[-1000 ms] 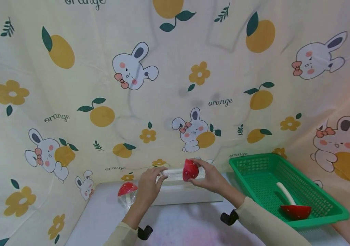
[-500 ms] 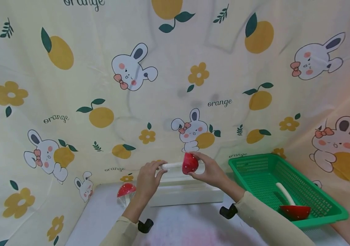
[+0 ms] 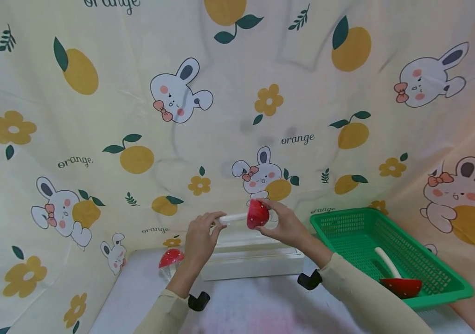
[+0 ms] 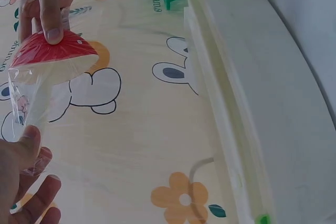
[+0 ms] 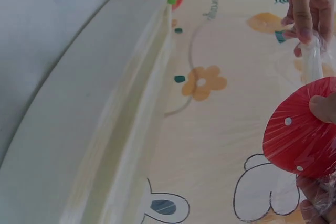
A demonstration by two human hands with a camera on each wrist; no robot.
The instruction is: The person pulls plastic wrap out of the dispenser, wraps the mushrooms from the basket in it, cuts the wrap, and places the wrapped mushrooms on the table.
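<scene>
Above a long white box (image 3: 258, 266), a red-capped mushroom (image 3: 258, 214) with white dots is held sideways between both hands. My left hand (image 3: 200, 237) pinches the end of its white stem. Round the red cap, my right hand (image 3: 285, 226) holds with thumb and fingers. Clear plastic film covers the mushroom (image 4: 55, 51), wrinkled and shiny over the cap in both wrist views. Loose film bunches past the cap near the right hand's fingers (image 5: 315, 195).
A second mushroom (image 3: 171, 258) in clear film stands on the white table (image 3: 237, 301), left of the box. To the right, a green mesh basket (image 3: 433, 273) holds another mushroom (image 3: 402, 287), cap down. A patterned cloth (image 3: 221, 139) hangs behind.
Both hands have risen from low over the white box, lifting the mushroom upward. Its white stem now shows more plainly between the hands. The basket and other mushrooms stay put.
</scene>
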